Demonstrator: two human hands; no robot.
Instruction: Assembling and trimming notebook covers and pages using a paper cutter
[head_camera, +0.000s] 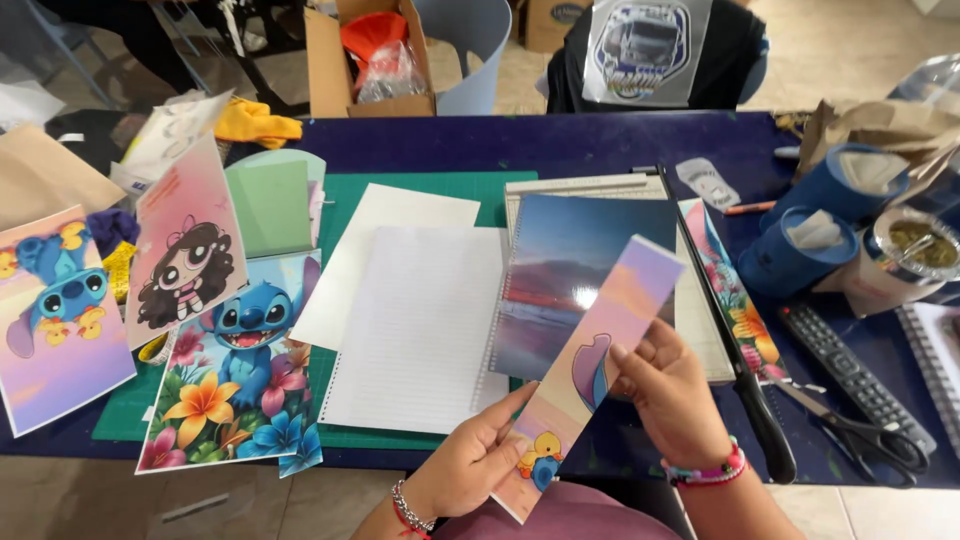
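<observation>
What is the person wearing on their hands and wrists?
The hands are bare, with no gloves, rings or sleeves in view. The left hand has a silver bead bracelet and a thin red one at the wrist. The right hand has a colourful bead bracelet, mostly pink.

1. Both hands were bare: no gloves, no rings that I could make out, and no sleeves showing on the forearms.
2. The left hand (478, 452) had a silvery beaded chain bracelet (408, 505) at the wrist, with a thin red cord right beside it.
3. The right hand (672, 392) wore a chunky beaded bracelet (712, 470) in pink, with some white and turquoise beads mixed in.
</observation>
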